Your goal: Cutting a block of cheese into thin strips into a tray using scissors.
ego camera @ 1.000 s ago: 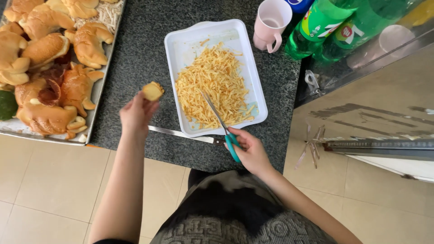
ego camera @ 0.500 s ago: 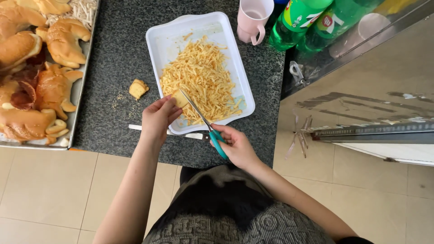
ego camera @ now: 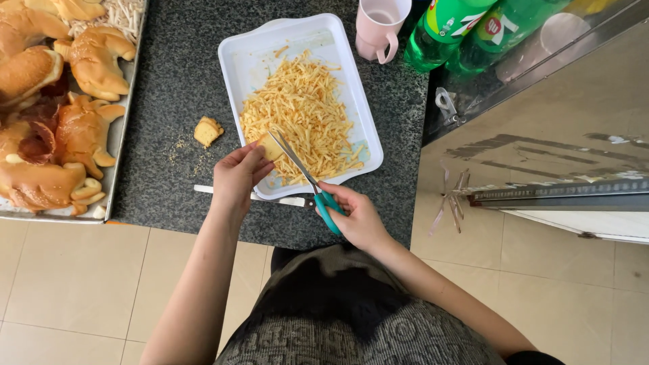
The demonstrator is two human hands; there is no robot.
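Note:
My left hand (ego camera: 236, 177) pinches a small piece of bread (ego camera: 271, 147) over the near edge of a white rectangular tray (ego camera: 238, 62) that holds a heap of thin yellow bread strips (ego camera: 301, 115). My right hand (ego camera: 356, 218) grips teal-handled scissors (ego camera: 307, 177), their blades apart at the bread piece. Another bread chunk (ego camera: 207, 130) lies on the dark granite counter (ego camera: 172, 74) left of the tray, with crumbs around it. A knife (ego camera: 223, 192) lies along the counter's front edge, partly under my left hand.
A metal baking tray (ego camera: 116, 145) of golden buns (ego camera: 94, 61) fills the left side. A pink mug (ego camera: 380, 27) and green bottles (ego camera: 446, 34) stand behind the white tray. A steel surface (ego camera: 541, 122) lies to the right; tiled floor below.
My left hand set one bread chunk down on the counter, then moved right to the tray's edge with a smaller piece. The scissors stay at the tray, blades now at that piece.

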